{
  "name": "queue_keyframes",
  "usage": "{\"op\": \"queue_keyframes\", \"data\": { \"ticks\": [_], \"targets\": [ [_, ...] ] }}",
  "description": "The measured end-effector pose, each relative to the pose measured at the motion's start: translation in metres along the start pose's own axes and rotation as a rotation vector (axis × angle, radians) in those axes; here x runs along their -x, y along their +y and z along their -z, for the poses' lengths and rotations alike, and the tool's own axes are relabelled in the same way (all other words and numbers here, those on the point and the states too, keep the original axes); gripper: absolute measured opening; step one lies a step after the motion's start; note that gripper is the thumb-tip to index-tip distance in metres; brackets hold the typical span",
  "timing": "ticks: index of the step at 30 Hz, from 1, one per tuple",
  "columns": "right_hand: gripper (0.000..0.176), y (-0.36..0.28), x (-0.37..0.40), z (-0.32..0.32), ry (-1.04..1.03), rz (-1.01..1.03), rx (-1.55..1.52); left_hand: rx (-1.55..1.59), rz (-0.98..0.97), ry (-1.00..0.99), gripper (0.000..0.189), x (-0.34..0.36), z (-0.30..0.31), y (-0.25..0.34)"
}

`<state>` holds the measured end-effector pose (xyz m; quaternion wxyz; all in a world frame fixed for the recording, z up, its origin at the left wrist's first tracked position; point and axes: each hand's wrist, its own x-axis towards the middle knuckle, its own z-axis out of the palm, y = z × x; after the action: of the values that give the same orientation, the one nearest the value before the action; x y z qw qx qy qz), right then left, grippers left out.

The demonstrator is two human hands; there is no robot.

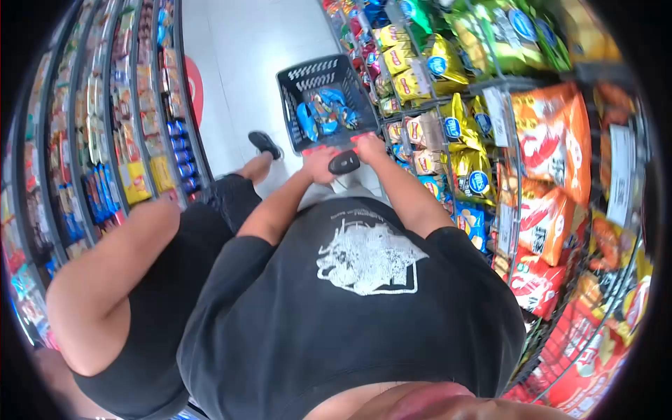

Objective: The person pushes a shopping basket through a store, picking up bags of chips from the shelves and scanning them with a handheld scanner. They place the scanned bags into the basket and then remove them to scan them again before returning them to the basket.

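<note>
A dark grey shopping basket (285,105) is in front of me at the top middle, with several blue snack packets (327,112) lying in it. Along its near side runs a red handle (311,150). My left hand (320,164) is closed round the left part of this handle. Toward its right end, my right hand (369,148) grips the same handle, fingers wrapped over it. A black rounded object (344,162) with a small light mark shows between my two hands, beside the left one; its kind is unclear.
Shelves of chip bags (465,150) rise close on my right, with orange bags (553,140) nearest. On the left, another person (126,280) in black walks beside me, a black shoe (264,144) forward. Beyond are packed shelves (105,119). A pale tiled floor (245,49) runs ahead.
</note>
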<state>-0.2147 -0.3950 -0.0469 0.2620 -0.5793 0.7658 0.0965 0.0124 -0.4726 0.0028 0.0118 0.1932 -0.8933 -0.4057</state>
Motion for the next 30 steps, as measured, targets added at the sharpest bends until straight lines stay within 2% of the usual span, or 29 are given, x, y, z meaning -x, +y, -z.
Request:
{"op": "queue_keyframes", "data": {
  "ticks": [7,10,15,20,26,30],
  "targets": [
    [0.034,-0.033,-0.037,0.078,-0.202,-0.060,0.012,-0.065,-0.036,0.032,0.046,-0.025,0.054,-0.042],
    [0.033,-0.035,-0.057,0.081,-0.135,-0.056,-0.003,-0.058,-0.030,-0.041,0.043,-0.045,0.078,-0.058],
    [0.032,-0.051,-0.084,0.114,-0.102,-0.129,-0.105,-0.089,-0.019,-0.020,0.043,-0.067,0.099,-0.092],
    [0.031,-0.023,-0.138,0.125,-0.118,-0.091,-0.014,-0.115,0.001,-0.049,0.047,-0.107,0.128,-0.091],
    [0.027,-0.021,-0.196,0.194,-0.118,-0.031,-0.031,-0.178,-0.029,-0.041,0.053,-0.164,0.177,-0.119],
    [0.023,-0.016,-0.250,0.223,-0.097,-0.041,-0.038,-0.169,0.019,0.036,0.056,-0.204,0.207,-0.142]
  ]
}}
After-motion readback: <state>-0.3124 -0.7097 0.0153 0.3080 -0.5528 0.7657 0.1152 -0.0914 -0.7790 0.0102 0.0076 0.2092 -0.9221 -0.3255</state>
